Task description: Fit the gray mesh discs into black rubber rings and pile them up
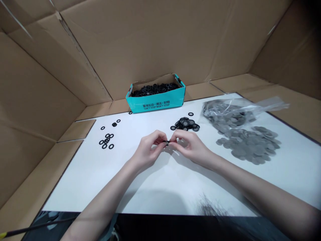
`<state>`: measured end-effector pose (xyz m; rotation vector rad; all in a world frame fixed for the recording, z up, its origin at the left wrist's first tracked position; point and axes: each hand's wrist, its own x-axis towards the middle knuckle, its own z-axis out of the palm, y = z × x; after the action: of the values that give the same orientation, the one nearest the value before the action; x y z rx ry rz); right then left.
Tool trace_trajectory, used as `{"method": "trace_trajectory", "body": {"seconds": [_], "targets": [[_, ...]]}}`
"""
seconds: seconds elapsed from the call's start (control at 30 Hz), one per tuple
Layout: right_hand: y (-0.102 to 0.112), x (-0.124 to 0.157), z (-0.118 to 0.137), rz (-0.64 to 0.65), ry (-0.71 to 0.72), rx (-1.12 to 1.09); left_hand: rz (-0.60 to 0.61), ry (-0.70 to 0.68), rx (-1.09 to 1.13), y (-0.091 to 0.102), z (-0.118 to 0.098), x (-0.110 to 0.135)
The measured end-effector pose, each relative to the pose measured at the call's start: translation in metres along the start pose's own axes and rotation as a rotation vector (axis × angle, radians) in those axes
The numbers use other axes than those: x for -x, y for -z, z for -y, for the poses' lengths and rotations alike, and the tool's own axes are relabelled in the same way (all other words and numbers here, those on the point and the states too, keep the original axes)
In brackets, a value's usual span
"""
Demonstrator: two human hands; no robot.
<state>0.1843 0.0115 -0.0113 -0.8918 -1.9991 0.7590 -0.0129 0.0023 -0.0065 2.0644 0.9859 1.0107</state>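
Between my two hands, just above the white tabletop, is a small black ring (166,142), mostly covered by fingertips. My left hand (150,146) pinches its left side, while my right hand (187,144) pinches the right side. Whether a grey disc sits inside the ring I cannot tell. Right behind my right hand lies a pile of black rings with grey discs in them (185,124). Loose black rings (106,141) are scattered at the left. To the right spreads a heap of thin grey discs (253,144).
A turquoise box (156,102) full of black rings stands at the back. A clear plastic bag (230,112) with more grey discs lies at the back right. Cardboard walls (160,40) enclose the white table (100,187) at the back and sides.
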Motion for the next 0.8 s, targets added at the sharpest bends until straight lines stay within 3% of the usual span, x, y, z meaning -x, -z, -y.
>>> {"method": "trace_trajectory", "body": {"seconds": [0.2, 0.6, 0.8], "targets": [[-0.0027, 0.0014, -0.0021, -0.019, 0.031, 0.018, 0.041, -0.03, -0.093, -0.0001, -0.0004, 0.0001], [0.0016, -0.0001, -0.0038, -0.012, 0.089, 0.112, -0.017, -0.043, -0.088, -0.0021, -0.0037, -0.0001], [-0.0005, 0.0002, -0.0023, -0.002, 0.037, 0.03, -0.033, -0.037, -0.087, -0.0036, -0.0025, 0.0001]]}}
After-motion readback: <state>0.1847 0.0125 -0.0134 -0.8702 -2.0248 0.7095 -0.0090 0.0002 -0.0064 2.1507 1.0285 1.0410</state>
